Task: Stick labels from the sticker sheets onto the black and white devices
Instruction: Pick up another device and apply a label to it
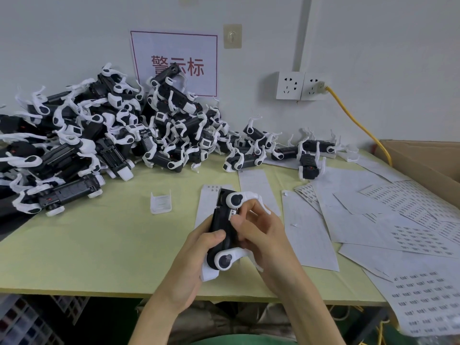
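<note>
So one black and white device [220, 217] is up off the counter [99, 245], held lengthwise between both hands right in the middle of the view, front end pointing away. The left hand [191, 257] is wrapped round the black body from the left, thumb laid across the top. The right hand [263, 235] comes in from the other side with its fingers curled, thumb tip pressed against the device's side just under a tiny white label [234, 213]. Honestly can't tell if that label is fully stuck down or only half on, it's too small and the thumb covers the edge. The right fingers also hide most of the device's white front leg, and the rear leg disappears behind the palm. A big pile of devices [99, 135] is heaped at the back left against the wall, running off the left edge. Sticker sheets [410, 207] are spread all over the right side of the counter, a few hanging over the near edge, print too small to read. One long sheet lies under the hands, mostly covered. A small white plastic clip [161, 202] sits alone, left of the hands.
</note>
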